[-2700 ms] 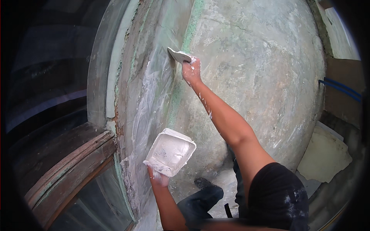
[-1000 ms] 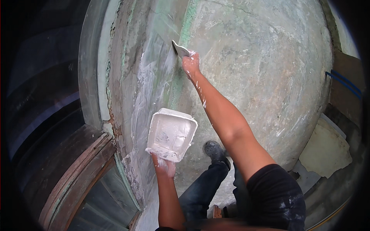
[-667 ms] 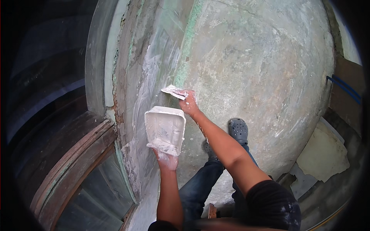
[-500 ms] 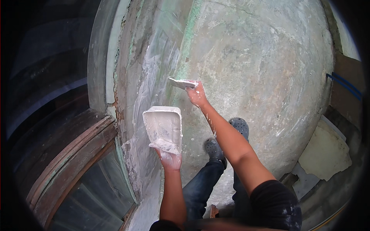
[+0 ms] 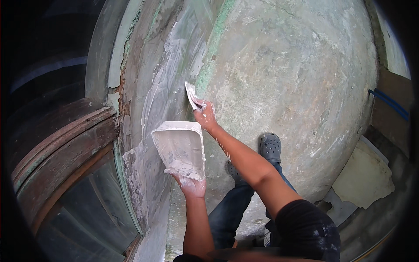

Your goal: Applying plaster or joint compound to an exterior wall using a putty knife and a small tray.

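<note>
Head view: right hand [image 5: 205, 114] grasps putty spreader [image 5: 190, 94], tip up-left.
Left hand [image 5: 192, 187]: clasps white tub [image 5: 180, 147] by near rim.
Tub position: below-left of right hand, just apart.

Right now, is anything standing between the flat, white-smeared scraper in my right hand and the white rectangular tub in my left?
Nothing visible does. The scraper in your right hand shows above the tub, with only mottled grey-green wall behind the gap. Depth is hard to judge.
</note>
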Demonstrator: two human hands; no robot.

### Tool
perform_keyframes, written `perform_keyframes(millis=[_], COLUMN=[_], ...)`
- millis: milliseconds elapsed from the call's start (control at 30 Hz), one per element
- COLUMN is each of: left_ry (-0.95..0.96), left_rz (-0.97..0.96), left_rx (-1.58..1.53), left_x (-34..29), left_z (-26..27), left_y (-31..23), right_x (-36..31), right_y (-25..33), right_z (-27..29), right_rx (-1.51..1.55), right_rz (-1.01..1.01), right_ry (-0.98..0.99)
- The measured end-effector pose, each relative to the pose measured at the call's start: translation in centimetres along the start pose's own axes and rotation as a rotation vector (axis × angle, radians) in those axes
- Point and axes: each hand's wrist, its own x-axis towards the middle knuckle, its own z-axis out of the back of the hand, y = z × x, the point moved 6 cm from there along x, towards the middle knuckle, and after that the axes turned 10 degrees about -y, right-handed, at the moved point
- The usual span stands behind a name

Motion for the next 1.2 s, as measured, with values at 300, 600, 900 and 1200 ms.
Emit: perform_keyframes(millis=[300,600,900,1200], left_ry=[0.057,-0.006,-0.02,0.015], left_rz=[0.053,-0.045,-0.198,-0.328], left_rx=[-0.043,-0.015,-0.057,-0.005], left_x=[-1.2,-1.9,-4.0,-7.2], left_z=[-1.1,-0.2,-0.6,2.0], left_y=[0.4,-1.5,-1.7,-3.1], right_x=[12.7,6.2,-4.1,7.2], right_y=[-0.4,4.4,1.6,12.7], right_z=[5.1,-1.2,2.3,5.6], right_rx=[-0.266,0.233,0.033,0.329], right_rz=[-0.292,-0.33,0.167,-0.12], right_ry=[-0.018,-0.052,0.416,0.006])
